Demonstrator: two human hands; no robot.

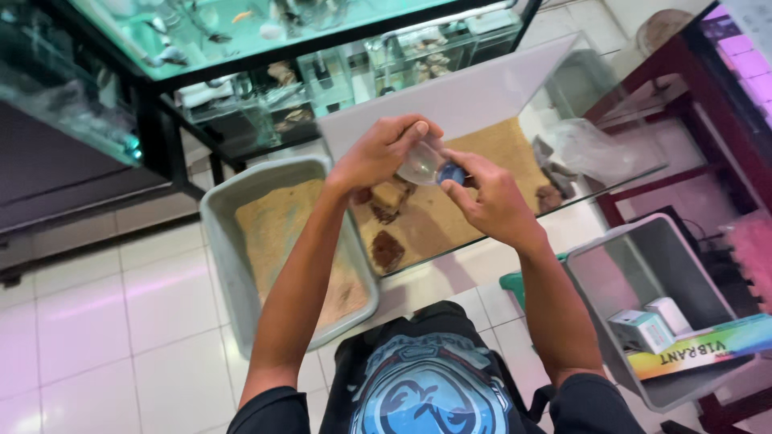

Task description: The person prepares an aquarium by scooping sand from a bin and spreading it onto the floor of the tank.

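Note:
My left hand [384, 150] grips a small clear plastic bottle [420, 165] around its body, held above a glass tank. My right hand [489, 198] pinches the bottle's blue cap [451, 173] between thumb and fingers. Below both hands stands the glass tank [555, 56] with a layer of tan sand [498, 149] and a few brown rocks [388, 250] on it.
A grey tub of sand [215, 217] sits on the tiled floor to the left. A second grey tub [599, 265] with small boxes stands at the right. Aquariums on a black rack [153, 112] fill the far side. A crumpled plastic bag [587, 149] lies inside the tank's right end.

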